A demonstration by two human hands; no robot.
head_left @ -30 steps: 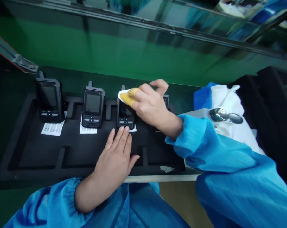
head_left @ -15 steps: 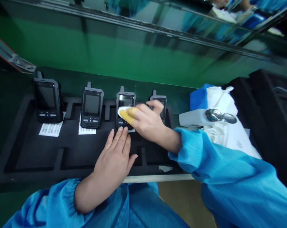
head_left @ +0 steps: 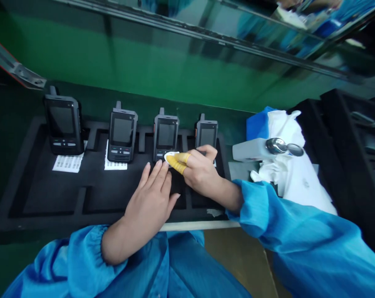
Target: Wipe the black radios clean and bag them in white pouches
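Observation:
Several black handheld radios with screens and stub antennas stand in a row in a black foam tray (head_left: 51, 198). My right hand (head_left: 203, 169), with yellow finger cots on two fingers, presses a white wiping pad (head_left: 170, 157) onto the lower keys of the third radio (head_left: 166, 134). My left hand (head_left: 152, 194) lies with fingers stretched out, its tips at the bottom edge of that same radio. Left of it are the second radio (head_left: 122, 134) and the first radio (head_left: 63, 124), each over a printed white label sheet. The fourth radio (head_left: 207, 134) is partly behind my right hand.
To the right lie a pale bottle (head_left: 249, 151) with a metal cap, a blue box (head_left: 257, 124) and crumpled white cloths (head_left: 287, 128). Dark stacked trays (head_left: 339, 165) rise at the far right. A metal bracket (head_left: 27, 76) juts in at the upper left.
My right hand has slid the wiping pad down and right, from the lower edge of the third radio's screen to its keys. My left hand stays at the radio's bottom edge.

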